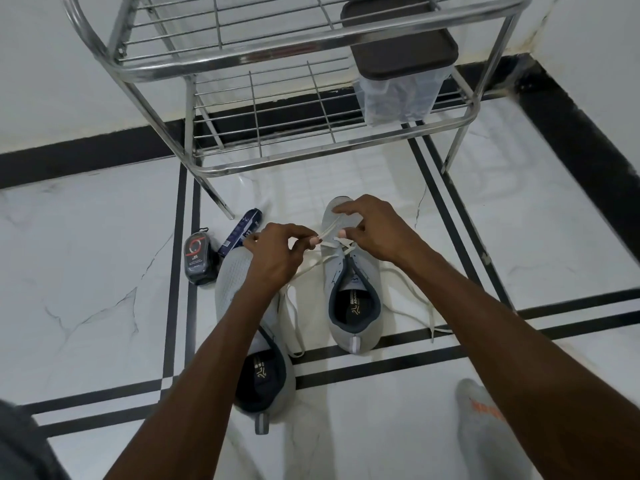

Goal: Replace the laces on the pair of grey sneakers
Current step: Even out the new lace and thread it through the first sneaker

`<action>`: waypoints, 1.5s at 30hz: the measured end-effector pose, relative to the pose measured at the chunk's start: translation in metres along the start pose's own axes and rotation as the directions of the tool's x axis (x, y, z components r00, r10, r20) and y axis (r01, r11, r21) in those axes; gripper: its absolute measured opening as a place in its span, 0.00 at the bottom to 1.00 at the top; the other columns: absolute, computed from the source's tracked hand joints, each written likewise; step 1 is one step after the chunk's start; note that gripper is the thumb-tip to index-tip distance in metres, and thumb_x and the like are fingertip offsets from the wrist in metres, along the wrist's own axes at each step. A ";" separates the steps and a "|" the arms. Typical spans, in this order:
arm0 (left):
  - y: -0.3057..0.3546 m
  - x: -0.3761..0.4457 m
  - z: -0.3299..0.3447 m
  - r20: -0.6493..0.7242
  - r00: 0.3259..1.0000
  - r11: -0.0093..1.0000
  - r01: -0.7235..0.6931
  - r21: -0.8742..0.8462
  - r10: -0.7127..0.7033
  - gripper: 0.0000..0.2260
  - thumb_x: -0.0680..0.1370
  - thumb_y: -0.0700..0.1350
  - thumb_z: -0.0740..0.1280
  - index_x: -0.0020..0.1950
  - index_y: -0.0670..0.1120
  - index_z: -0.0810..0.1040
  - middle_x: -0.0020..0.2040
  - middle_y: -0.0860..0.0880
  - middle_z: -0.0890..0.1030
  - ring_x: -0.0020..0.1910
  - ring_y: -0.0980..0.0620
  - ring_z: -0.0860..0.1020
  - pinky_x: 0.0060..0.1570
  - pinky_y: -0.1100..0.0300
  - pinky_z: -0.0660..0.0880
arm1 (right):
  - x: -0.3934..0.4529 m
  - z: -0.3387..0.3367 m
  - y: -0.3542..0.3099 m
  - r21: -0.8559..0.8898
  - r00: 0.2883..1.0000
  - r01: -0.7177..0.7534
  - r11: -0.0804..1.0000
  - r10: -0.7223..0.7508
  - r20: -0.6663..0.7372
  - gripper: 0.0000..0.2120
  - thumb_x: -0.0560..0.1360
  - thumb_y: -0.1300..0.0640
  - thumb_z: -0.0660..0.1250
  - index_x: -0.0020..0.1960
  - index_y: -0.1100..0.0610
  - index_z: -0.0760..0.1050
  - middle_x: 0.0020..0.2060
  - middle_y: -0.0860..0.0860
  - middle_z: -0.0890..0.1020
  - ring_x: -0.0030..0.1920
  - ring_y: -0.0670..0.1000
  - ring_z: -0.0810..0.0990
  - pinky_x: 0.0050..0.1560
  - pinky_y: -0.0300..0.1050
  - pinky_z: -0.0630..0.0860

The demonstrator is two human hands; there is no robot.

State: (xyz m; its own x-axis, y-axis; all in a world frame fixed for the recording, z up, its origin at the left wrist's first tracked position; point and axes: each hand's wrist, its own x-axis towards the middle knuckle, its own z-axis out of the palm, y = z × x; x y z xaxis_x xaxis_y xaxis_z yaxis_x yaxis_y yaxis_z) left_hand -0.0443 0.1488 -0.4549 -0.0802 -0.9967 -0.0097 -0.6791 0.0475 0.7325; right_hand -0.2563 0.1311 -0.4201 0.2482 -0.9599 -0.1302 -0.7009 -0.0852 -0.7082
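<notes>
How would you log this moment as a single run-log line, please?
left hand: pinches lace | right hand: pinches lace over right sneaker | left sneaker: beside it

Two sneakers stand side by side on the floor (104, 271), toes toward the rack (263, 64). The right sneaker (349, 306) lies in front of the rack; the left sneaker (242, 306) lies left of it and nearer the person. A polish bottle (200, 259) and a box (239, 232) lie left of the left sneaker's toe. A container (401, 67) sits on the rack's lower shelf, right side.
</notes>
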 end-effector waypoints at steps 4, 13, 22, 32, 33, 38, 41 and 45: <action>0.000 0.000 0.000 -0.011 1.000 0.999 0.018 0.045 -0.018 0.08 0.78 0.59 0.68 0.46 0.59 0.86 0.46 0.61 0.86 0.54 0.56 0.81 0.66 0.35 0.64 | 0.002 -0.003 0.003 -0.032 0.999 -0.035 0.999 0.035 -0.003 0.05 0.76 0.59 0.73 0.51 0.56 0.86 0.47 0.49 0.81 0.39 0.40 0.75 0.42 0.31 0.69; 0.025 -0.005 0.011 0.131 0.986 0.990 -0.085 -0.112 0.100 0.12 0.78 0.52 0.74 0.60 0.51 0.85 0.54 0.57 0.86 0.55 0.64 0.81 0.56 0.65 0.76 | 0.000 0.006 -0.003 -0.006 0.998 -0.061 0.998 0.062 0.034 0.01 0.76 0.56 0.73 0.46 0.53 0.85 0.48 0.52 0.86 0.47 0.50 0.83 0.48 0.41 0.77; 0.023 -0.008 0.019 -0.020 1.000 0.984 -0.004 -0.179 0.000 0.03 0.77 0.43 0.74 0.49 0.47 0.88 0.43 0.55 0.86 0.44 0.64 0.82 0.45 0.76 0.72 | -0.014 -0.005 0.003 0.212 0.957 -0.283 0.935 0.261 0.127 0.12 0.70 0.50 0.79 0.49 0.55 0.81 0.45 0.49 0.83 0.48 0.52 0.83 0.51 0.48 0.79; 0.021 -0.014 0.045 -0.014 0.998 0.990 0.053 -0.131 -0.055 0.05 0.75 0.44 0.74 0.49 0.47 0.88 0.44 0.54 0.87 0.42 0.61 0.83 0.43 0.72 0.75 | -0.040 0.041 0.006 -0.206 0.971 -0.229 0.951 0.208 -0.120 0.10 0.75 0.52 0.68 0.45 0.59 0.81 0.40 0.56 0.84 0.41 0.56 0.82 0.41 0.49 0.79; 0.021 -0.015 0.046 -0.017 0.998 0.990 0.052 -0.132 -0.055 0.04 0.75 0.45 0.75 0.47 0.47 0.88 0.43 0.54 0.87 0.42 0.61 0.83 0.44 0.72 0.76 | -0.040 0.042 0.011 -0.173 0.968 -0.229 0.958 0.205 -0.145 0.11 0.76 0.52 0.68 0.42 0.59 0.82 0.38 0.55 0.84 0.40 0.56 0.82 0.41 0.49 0.79; 0.028 -0.018 0.054 -0.004 0.998 0.993 0.065 -0.099 -0.066 0.03 0.75 0.45 0.75 0.45 0.47 0.88 0.41 0.52 0.87 0.40 0.59 0.83 0.43 0.69 0.77 | -0.042 0.030 0.029 0.236 0.923 -0.339 0.911 0.370 -0.102 0.09 0.75 0.56 0.69 0.45 0.59 0.86 0.42 0.54 0.87 0.45 0.53 0.84 0.51 0.53 0.82; 0.035 -0.020 0.057 -0.002 0.998 0.994 0.069 -0.091 -0.069 0.04 0.74 0.42 0.74 0.46 0.46 0.88 0.42 0.50 0.87 0.39 0.57 0.82 0.42 0.74 0.74 | -0.041 0.029 0.038 0.423 0.874 -0.441 0.792 0.487 -0.001 0.08 0.75 0.60 0.67 0.47 0.60 0.86 0.40 0.55 0.86 0.42 0.51 0.82 0.51 0.59 0.82; 0.034 -0.023 0.058 -0.038 0.995 0.991 0.091 -0.096 -0.095 0.04 0.73 0.41 0.74 0.45 0.46 0.88 0.41 0.50 0.87 0.38 0.59 0.81 0.40 0.74 0.73 | -0.041 0.027 0.035 0.512 0.856 -0.477 0.714 0.510 0.086 0.09 0.77 0.61 0.68 0.52 0.58 0.86 0.37 0.48 0.82 0.43 0.48 0.79 0.49 0.49 0.82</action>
State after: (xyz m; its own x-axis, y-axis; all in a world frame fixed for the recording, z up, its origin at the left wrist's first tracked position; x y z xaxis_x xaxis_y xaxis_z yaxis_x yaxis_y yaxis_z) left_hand -0.1084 0.1768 -0.4692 0.0126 -0.9985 -0.0529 -0.6106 -0.0496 0.7903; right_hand -0.2727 0.1750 -0.4585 -0.0879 -0.8422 -0.5320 -0.2765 0.5337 -0.7992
